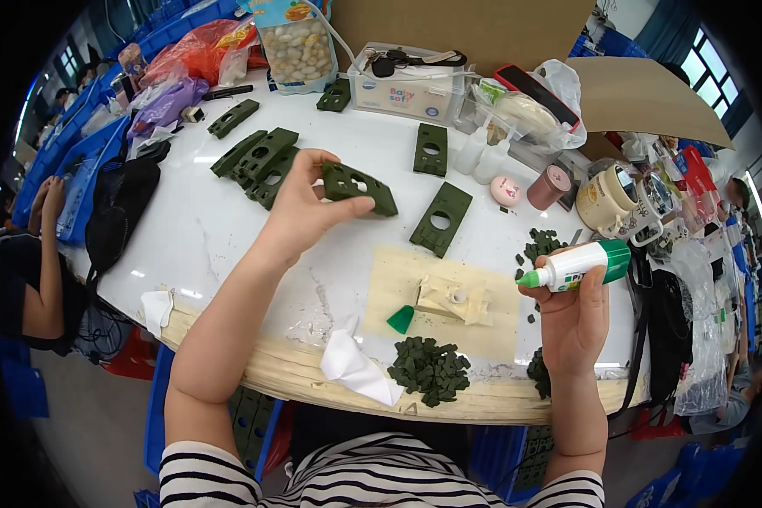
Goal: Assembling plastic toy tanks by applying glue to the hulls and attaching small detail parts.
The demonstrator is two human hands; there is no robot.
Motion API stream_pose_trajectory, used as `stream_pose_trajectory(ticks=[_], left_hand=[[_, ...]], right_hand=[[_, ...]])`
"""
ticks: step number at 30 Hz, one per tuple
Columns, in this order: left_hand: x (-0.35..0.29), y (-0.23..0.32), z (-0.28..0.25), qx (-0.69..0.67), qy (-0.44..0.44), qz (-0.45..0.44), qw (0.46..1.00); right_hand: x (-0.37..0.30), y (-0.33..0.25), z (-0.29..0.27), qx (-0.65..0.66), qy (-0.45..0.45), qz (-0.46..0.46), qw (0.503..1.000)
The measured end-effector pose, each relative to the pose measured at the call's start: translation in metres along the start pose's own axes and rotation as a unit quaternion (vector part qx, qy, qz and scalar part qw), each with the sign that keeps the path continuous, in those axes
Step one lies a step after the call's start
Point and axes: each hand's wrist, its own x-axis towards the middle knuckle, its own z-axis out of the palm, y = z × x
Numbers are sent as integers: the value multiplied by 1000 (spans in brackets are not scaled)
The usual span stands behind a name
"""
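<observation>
My left hand (305, 203) pinches a dark green plastic model hull (366, 191) by its edges, tilted above the white table. In my right hand (577, 326) is a white and green glue bottle (577, 267), lying sideways with its light green tip to the left. Two similar plates with round holes, one far (430, 151) and one nearer (454, 208), lie to the right of the held hull. A stack of more hulls (267, 152) sits left of my left hand. Below, a taped block (454, 298) rests on a masking-tape patch (389, 279), beside a green cap (401, 319).
Small dark green pieces form a heap (430, 371) at the front edge, beside a crumpled white tissue (354, 366). More pieces (543, 244) lie near my right hand. Squeeze bottles (489, 159), a thread spool (550, 188) and mugs (608, 200) stand at right. Another person's arm (46, 254) shows at left.
</observation>
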Motion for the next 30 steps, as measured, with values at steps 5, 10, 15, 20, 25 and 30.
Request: stream_pose_trajectory(ticks=[5, 10, 15, 20, 25, 30], left_hand=[[-3, 2, 2, 267, 12, 43, 963], [-11, 4, -5, 503, -2, 102, 858], [-4, 5, -16, 409, 50, 154, 898], [17, 3, -37, 311, 165, 254, 901], [17, 3, -44, 420, 169, 281, 846], [19, -9, -80, 506, 134, 125, 843]], right_hand=[[4, 0, -8, -3, -44, 16, 999], [4, -1, -7, 7, -42, 15, 999], [4, -1, -5, -1, -41, 17, 999], [3, -2, -5, 2, -35, 20, 999], [3, -1, -4, -10, -24, 21, 999], [3, -2, -5, -9, -39, 12, 999]])
